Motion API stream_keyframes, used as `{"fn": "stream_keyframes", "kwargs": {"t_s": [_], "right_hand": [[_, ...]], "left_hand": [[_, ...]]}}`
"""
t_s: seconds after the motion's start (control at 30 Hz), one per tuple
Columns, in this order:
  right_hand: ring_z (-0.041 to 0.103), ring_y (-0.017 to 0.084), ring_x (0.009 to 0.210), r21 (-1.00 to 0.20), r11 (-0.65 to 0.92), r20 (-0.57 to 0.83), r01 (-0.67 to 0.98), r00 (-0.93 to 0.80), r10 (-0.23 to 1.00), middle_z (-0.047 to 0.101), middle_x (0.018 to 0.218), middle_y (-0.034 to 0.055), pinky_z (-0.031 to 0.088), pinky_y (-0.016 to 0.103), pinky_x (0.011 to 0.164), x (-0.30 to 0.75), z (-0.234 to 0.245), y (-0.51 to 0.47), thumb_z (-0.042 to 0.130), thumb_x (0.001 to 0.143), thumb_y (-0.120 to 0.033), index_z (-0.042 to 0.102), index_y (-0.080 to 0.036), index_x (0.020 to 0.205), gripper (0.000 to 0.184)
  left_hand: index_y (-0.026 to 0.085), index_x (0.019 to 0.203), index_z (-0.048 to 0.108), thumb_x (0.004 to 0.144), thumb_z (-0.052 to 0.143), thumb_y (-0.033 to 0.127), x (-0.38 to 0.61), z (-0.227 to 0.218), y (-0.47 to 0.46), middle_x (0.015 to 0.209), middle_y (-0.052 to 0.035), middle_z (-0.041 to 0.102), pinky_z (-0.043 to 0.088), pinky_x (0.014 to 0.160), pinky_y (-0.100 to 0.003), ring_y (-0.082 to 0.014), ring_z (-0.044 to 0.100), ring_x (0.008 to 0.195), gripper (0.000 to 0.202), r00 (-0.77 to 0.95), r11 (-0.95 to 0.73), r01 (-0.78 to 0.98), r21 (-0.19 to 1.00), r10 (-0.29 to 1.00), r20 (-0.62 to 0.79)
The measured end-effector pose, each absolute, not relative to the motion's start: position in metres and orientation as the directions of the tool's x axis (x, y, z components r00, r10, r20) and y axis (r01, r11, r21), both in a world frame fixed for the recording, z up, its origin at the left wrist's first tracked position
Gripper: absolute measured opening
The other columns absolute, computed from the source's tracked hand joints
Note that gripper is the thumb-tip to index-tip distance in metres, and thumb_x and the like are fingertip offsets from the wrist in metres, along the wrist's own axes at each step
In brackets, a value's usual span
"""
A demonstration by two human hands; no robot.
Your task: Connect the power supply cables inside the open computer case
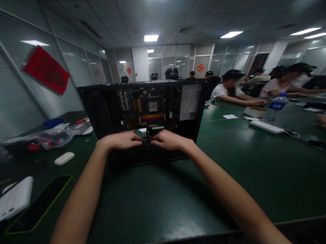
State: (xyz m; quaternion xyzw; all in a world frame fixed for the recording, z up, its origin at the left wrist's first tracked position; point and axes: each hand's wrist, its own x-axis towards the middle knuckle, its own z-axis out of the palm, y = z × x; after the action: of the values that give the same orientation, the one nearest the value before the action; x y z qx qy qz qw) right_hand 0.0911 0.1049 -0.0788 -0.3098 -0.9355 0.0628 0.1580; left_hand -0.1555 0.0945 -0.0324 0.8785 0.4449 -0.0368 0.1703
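Note:
A black computer case [96, 105] stands on the green table with its open side facing me. Inside it are a motherboard [146, 99] and, at the upper right, a silver power supply [190, 101] with a label. My left hand [121, 140] and my right hand [169, 140] reach into the lower middle of the case, close together. The fingers of both are pinched at thin dark cables [148, 138] between them. The fingertips are partly hidden, and the cable ends cannot be made out.
On the green table [258, 170], a white earbud case [64, 158], a phone with a green edge [41, 205], a white device [12, 199] and plastic bags [53, 138] lie left. At right are a water bottle [275, 106], a white power strip [266, 126] and seated people.

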Motion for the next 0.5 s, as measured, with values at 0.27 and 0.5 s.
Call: {"fn": "stream_keyframes", "kwargs": {"t_s": [0.27, 0.5], "right_hand": [[0.066, 0.024, 0.099, -0.171, 0.723, 0.461, 0.669, -0.594, 0.659, 0.072, 0.111, 0.0167, 0.045, 0.031, 0.084, 0.107, -0.075, 0.117, 0.050, 0.100, -0.018, 0.070, -0.010, 0.113, 0.025], [0.067, 0.024, 0.082, -0.122, 0.678, 0.182, 0.725, -0.655, 0.733, 0.076, 0.092, 0.0149, 0.043, 0.031, 0.072, 0.107, -0.078, 0.118, 0.045, 0.104, -0.039, 0.077, -0.012, 0.096, 0.042]], "left_hand": [[0.016, 0.143, 0.056, 0.099, 0.045, 0.041, -0.141, -0.056, 0.106, 0.148, -0.0122, 0.056, 0.042, 0.112, -0.037, -0.0276, 0.057, 0.131, 0.051, 0.554, -0.532, 0.819, 0.215, 0.831, -0.058], [0.019, 0.127, 0.069, 0.100, 0.044, 0.044, -0.134, -0.050, 0.097, 0.127, -0.0076, 0.072, 0.051, 0.096, -0.031, -0.0237, 0.069, 0.109, 0.045, 0.640, -0.589, 0.757, 0.283, 0.756, -0.138]]}}
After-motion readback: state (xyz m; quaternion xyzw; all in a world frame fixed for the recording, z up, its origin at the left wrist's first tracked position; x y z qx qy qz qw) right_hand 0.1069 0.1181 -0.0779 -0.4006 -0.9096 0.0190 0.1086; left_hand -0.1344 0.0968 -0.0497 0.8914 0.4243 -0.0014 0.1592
